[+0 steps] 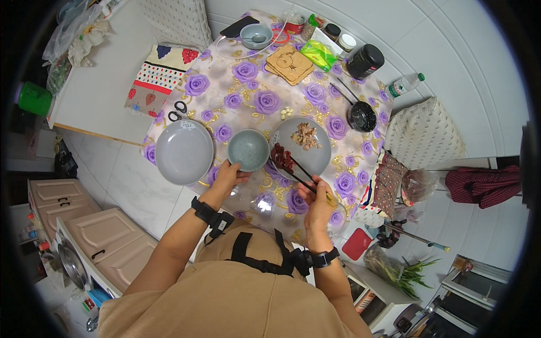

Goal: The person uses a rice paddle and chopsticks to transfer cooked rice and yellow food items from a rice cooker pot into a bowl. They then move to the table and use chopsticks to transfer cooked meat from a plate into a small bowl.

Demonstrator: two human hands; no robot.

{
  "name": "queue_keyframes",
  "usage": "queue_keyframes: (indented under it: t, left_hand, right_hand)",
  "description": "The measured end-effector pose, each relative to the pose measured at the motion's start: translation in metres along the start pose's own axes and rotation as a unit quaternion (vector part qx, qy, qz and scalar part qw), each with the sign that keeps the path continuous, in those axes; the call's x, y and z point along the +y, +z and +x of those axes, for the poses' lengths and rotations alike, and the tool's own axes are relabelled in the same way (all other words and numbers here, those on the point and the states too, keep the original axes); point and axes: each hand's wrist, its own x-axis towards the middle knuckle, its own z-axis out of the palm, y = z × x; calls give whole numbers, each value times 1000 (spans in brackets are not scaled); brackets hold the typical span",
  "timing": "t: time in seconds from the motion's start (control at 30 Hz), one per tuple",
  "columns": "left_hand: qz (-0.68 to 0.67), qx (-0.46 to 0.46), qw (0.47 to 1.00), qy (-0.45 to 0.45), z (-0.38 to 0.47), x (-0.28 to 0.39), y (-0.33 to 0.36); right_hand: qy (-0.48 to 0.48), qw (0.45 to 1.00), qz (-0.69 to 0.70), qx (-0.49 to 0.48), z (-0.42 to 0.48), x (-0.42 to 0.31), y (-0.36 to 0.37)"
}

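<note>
My left hand [229,179] grips the near rim of a small green-grey bowl [247,148], which looks empty inside. Black chopsticks [296,169] with yellowish ends are in my right hand [319,200]. Their tips touch a heap of dark red food pieces [280,157], perhaps dried chillies, at the left side of a grey plate [321,162]. On the same plate lies a pile of chopped pale-brown food [305,136]. Several peeled garlic cloves [287,112] rest on the cloth just beyond its rim. To the left of the bowl is a second grey plate [184,153], with nothing on it.
Scissors [176,111] lie behind the left plate. A small black pan [361,116] stands at the right. Farther back are wooden trivets [290,64], a tissue pack [321,55], a black jar [365,61], a plastic bottle [405,85], and a bowl with a spoon [256,36].
</note>
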Motion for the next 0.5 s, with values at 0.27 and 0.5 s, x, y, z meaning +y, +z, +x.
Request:
queue_keyframes:
  t: [0.27, 0.5]
  left_hand:
    - [6, -4, 1000, -5, 1, -1, -2]
    - [15, -10, 1000, -9, 0, 2, -1]
  right_hand:
    - [-9, 1000, 7, -5, 5, 5, 0]
    - [-54, 995, -82, -15, -1, 1, -2]
